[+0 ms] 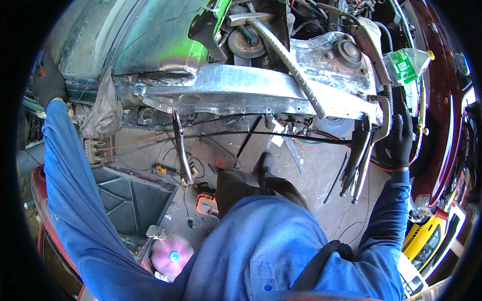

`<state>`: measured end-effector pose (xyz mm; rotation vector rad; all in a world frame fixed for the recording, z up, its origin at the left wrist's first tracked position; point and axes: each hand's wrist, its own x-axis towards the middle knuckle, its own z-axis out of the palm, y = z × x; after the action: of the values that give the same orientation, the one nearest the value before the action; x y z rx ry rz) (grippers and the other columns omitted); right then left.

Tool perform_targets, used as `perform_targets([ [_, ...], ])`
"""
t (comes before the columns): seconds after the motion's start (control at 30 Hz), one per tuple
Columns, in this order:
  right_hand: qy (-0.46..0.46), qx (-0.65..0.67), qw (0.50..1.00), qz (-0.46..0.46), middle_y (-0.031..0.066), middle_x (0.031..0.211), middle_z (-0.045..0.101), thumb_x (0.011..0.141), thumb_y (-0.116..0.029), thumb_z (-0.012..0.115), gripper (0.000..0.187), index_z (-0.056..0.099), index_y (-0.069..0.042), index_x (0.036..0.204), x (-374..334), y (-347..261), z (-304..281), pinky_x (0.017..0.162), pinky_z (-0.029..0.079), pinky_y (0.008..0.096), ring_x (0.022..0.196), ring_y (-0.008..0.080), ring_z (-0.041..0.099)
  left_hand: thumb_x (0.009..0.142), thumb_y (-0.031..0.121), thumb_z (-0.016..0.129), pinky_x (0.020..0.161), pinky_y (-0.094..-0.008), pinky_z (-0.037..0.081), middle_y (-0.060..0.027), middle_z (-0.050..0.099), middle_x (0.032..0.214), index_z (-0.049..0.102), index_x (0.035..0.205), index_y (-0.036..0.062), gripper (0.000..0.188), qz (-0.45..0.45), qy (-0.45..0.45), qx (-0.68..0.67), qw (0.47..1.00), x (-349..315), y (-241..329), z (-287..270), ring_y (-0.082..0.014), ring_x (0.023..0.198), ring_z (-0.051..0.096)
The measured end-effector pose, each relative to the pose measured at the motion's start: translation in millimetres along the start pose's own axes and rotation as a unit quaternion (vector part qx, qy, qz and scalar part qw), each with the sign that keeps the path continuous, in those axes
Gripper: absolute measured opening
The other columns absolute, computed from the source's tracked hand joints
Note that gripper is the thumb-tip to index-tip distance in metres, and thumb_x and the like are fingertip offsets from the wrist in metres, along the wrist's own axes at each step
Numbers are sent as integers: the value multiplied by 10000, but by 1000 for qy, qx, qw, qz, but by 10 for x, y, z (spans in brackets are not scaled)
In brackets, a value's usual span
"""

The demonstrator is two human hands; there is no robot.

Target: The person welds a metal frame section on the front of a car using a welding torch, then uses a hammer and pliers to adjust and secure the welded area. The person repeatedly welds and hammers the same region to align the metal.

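My left hand (48,83), in a dark glove, reaches to the far left beside the car's windscreen. Its fingers curl at something small with an orange part that I cannot make out. My right hand (400,140), in a black glove, lies at the right with fingers stretched out, close beside a C-shaped locking clamp (385,120) on the right end of a bare metal panel (236,83). Another pair of locking pliers (181,145) hangs from the panel's lower edge. A hammer (293,70) with a ribbed metal handle rests across the panel.
A grey rag (103,108) hangs at the left. Behind the panel are a round abrasive disc (246,42), a torch-like gun (371,45) and a plastic bottle (406,65). A black cable (261,133) crosses below. Tools and an orange case (206,204) lie on the floor; a dark red car (439,120) stands right.
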<state>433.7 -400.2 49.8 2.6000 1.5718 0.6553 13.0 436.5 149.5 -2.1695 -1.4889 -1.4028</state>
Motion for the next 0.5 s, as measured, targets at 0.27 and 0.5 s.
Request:
perform_targets([
  [0.27, 152, 299, 914, 228, 163, 1444, 686, 1081, -114, 646, 380, 652, 3, 1443, 1002, -651, -1055, 1114, 515, 385, 1304, 261, 674, 957, 567, 666, 1100, -491, 488, -287, 702, 1363, 736, 1331, 7, 677, -4, -10, 44, 999, -19, 64, -19, -444, 1281, 667],
  [0.5, -7, 406, 911, 68, 189, 1219, 726, 1016, -202, 762, 446, 671, -84, 1436, 1946, -1862, -963, 934, 589, 393, 1059, 291, 747, 971, 528, 656, 1089, -485, 495, -291, 707, 1348, 710, 1365, 9, 653, -27, -21, -86, 996, -139, 188, -62, -439, 1258, 675],
])
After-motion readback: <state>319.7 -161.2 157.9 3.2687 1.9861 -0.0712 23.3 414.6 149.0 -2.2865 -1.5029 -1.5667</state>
